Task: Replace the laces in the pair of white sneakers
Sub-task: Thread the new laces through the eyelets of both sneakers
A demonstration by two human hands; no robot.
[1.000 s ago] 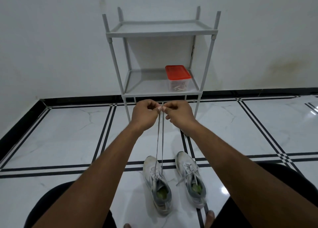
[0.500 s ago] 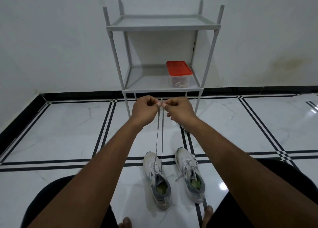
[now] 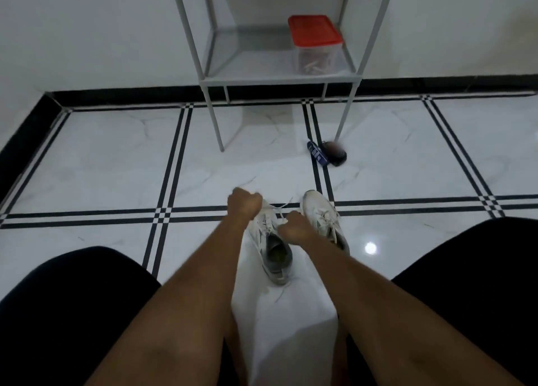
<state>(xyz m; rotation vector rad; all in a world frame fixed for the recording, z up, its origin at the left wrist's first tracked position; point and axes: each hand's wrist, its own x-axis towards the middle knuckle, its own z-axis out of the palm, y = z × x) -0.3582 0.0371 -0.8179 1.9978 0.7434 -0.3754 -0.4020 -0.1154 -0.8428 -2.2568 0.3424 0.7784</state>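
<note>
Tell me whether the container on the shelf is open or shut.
Shut. The red lid sits flat across the top of the clear container on the shelf.

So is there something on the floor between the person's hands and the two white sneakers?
Nothing visible. Both hands, left and right, are fisted directly over the nearer sneaker, seemingly pulling its lace. The other sneaker lies just beside the right hand. The small dark item near the shelf leg lies farther away.

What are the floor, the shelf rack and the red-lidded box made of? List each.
Floor: glossy marble-look tile, veined, mirroring a light.
Shelf rack: grey, thin matte tubes, probably painted metal, possibly plastic.
Red-lidded box: clear plastic, contents showing through.
</note>
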